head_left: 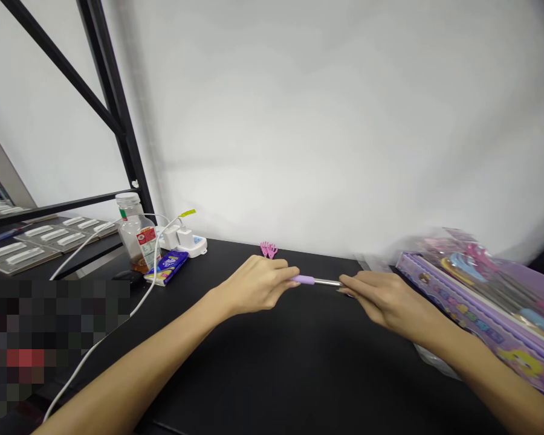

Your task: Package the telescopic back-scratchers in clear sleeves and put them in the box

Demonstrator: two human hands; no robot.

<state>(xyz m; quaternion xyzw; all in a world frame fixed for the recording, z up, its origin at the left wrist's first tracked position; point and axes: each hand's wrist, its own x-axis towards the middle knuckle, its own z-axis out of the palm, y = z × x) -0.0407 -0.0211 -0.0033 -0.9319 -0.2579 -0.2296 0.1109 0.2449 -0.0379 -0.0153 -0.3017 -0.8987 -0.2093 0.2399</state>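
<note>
Between my two hands, level above the black table (326, 362), is a slim metal rod with a purple handle (305, 280). My left hand (258, 283) pinches the purple end between thumb and fingers. At the other end my right hand (381, 293) has its fingers closed on the silvery shaft, and the tip is hidden behind them. A small dark piece shows just under the right fingertips, too little of it to name. Beyond my left hand, a pink claw hair clip (268, 249) lies near the wall.
On the right stands a purple printed box (462, 317) holding plastic-wrapped items with coloured ends. At left are a clear jar (129, 232), a white power strip (193, 243), a blue packet (170, 267) and a trailing white cable (140, 307). A white wall (326, 121) backs the table.
</note>
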